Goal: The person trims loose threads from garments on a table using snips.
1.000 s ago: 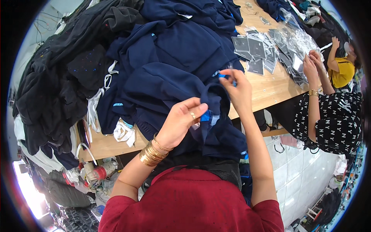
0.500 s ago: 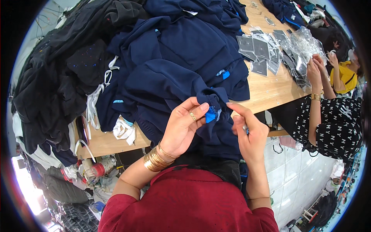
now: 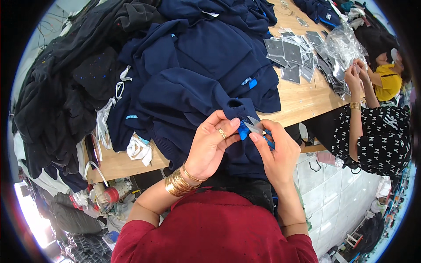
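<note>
My left hand pinches the edge of a navy garment where a bright blue patch shows between thumb and fingers. Fingers of my right hand are closed round small thread snips with pointed metal blades and a blue handle. Those blades lie across the cloth close to my left fingertips, appearing slightly parted. Whether they touch a thread is too small to tell. The rest of the garment spreads over the table in front of me.
Black garments heap up at the left, with white drawstrings beside them. On the wooden table lie grey cards in clear sleeves and crumpled plastic. Two people are at the right, one in a black patterned top.
My right hand has brought the snips up, and their blades now point at the garment by my left fingers. My left hand keeps its pinch.
</note>
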The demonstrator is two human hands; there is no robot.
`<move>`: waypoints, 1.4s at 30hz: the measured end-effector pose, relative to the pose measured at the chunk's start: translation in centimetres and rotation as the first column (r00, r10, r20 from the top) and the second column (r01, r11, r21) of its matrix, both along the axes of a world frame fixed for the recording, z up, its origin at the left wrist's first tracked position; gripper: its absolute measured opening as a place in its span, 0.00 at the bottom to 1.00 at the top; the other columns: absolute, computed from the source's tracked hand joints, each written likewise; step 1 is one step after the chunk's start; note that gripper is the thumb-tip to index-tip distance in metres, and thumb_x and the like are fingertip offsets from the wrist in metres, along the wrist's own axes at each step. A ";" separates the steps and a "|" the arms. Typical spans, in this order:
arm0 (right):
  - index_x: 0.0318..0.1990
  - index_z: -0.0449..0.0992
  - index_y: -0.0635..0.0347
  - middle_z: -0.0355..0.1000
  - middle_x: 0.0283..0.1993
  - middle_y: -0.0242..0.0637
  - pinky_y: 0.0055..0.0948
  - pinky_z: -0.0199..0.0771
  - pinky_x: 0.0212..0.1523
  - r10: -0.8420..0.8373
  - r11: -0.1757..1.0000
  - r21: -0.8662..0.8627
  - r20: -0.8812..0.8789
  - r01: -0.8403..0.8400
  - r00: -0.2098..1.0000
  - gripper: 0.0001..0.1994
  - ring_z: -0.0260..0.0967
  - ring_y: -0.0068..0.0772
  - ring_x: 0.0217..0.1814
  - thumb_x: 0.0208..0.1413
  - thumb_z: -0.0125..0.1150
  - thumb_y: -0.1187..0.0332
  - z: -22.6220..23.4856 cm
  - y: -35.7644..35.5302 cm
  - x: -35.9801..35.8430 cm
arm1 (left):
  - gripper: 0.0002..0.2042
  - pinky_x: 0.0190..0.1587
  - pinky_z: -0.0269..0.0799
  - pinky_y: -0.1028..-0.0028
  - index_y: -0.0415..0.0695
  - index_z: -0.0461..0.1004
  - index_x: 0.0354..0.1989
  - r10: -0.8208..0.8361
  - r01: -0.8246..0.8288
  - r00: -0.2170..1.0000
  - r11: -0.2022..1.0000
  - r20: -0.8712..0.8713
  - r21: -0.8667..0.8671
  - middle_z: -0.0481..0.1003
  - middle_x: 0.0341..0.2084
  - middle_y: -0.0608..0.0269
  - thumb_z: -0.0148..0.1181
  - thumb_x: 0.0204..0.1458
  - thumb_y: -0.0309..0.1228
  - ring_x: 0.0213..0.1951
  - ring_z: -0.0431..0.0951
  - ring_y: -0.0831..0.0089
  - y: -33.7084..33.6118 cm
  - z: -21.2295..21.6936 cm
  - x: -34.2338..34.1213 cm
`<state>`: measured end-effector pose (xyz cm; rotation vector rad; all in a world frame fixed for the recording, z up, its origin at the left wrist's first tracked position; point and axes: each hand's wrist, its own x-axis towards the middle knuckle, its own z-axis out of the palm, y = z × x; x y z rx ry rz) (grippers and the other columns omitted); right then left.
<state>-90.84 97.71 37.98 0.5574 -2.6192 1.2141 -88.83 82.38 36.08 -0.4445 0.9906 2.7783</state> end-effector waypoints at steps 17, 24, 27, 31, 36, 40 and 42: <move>0.34 0.73 0.60 0.72 0.28 0.35 0.25 0.67 0.25 -0.053 0.997 0.047 -0.080 0.057 0.995 0.12 0.70 0.34 0.26 0.48 0.63 0.62 -0.2 -0.1 0.1 | 0.03 0.41 0.70 0.78 0.45 0.69 0.34 0.013 -0.013 1.000 1.000 -0.002 -0.014 0.75 0.32 0.69 0.56 0.53 0.26 0.35 0.74 0.82 0.6 0.0 0.0; 0.35 0.73 0.60 0.70 0.25 0.32 0.21 0.65 0.25 -0.041 0.999 -0.023 0.075 0.043 0.996 0.10 0.67 0.26 0.23 0.48 0.63 0.65 -0.3 0.5 -0.2 | 0.04 0.42 0.69 0.78 0.45 0.69 0.37 0.024 -0.024 0.999 1.000 -0.025 0.001 0.75 0.33 0.69 0.55 0.54 0.27 0.36 0.74 0.82 0.4 -0.4 0.1; 0.38 0.73 0.59 0.64 0.25 0.25 0.15 0.59 0.27 -0.032 0.897 -0.417 0.263 0.143 0.964 0.11 0.56 0.13 0.26 0.46 0.65 0.69 -0.3 1.3 -0.8 | 0.04 0.42 0.69 0.78 0.45 0.69 0.37 0.009 -0.010 1.000 1.000 -0.014 -0.020 0.75 0.33 0.69 0.54 0.54 0.27 0.37 0.74 0.82 0.3 0.1 0.0; 0.38 0.74 0.59 0.64 0.25 0.27 0.14 0.57 0.24 0.051 0.939 -0.343 0.186 0.017 0.981 0.14 0.56 0.14 0.25 0.42 0.67 0.75 0.5 -0.1 -1.0 | 0.04 0.43 0.69 0.78 0.44 0.69 0.37 -0.017 0.015 0.999 0.999 -0.032 -0.046 0.75 0.32 0.69 0.54 0.54 0.28 0.36 0.74 0.82 0.4 -0.2 0.1; 0.34 0.73 0.61 0.67 0.25 0.30 0.15 0.58 0.26 0.002 0.952 -0.306 -0.033 -0.012 0.999 0.06 0.60 0.15 0.25 0.47 0.62 0.77 -0.9 -0.2 -1.3 | 0.04 0.40 0.70 0.79 0.45 0.68 0.36 -0.024 0.020 0.997 0.998 -0.068 -0.058 0.75 0.30 0.69 0.55 0.54 0.28 0.34 0.74 0.82 0.3 -0.3 0.0; 0.29 0.70 0.65 0.68 0.25 0.28 0.15 0.58 0.28 -0.042 0.746 -0.634 0.263 0.205 0.964 0.05 0.57 0.12 0.26 0.54 0.56 0.74 -0.1 0.9 -1.4 | 0.04 0.37 0.71 0.79 0.45 0.67 0.34 0.006 -0.012 0.999 0.993 -0.049 -0.118 0.75 0.28 0.69 0.55 0.54 0.29 0.32 0.75 0.81 0.0 -0.1 -0.1; 0.31 0.72 0.64 0.68 0.26 0.28 0.16 0.58 0.28 -0.029 0.801 -0.573 0.249 0.171 0.968 0.03 0.57 0.14 0.25 0.51 0.59 0.74 0.0 1.2 -1.3 | 0.04 0.36 0.71 0.78 0.46 0.66 0.34 0.001 -0.007 0.999 0.989 -0.044 -0.146 0.75 0.28 0.68 0.55 0.54 0.29 0.31 0.76 0.80 -0.1 0.2 -0.2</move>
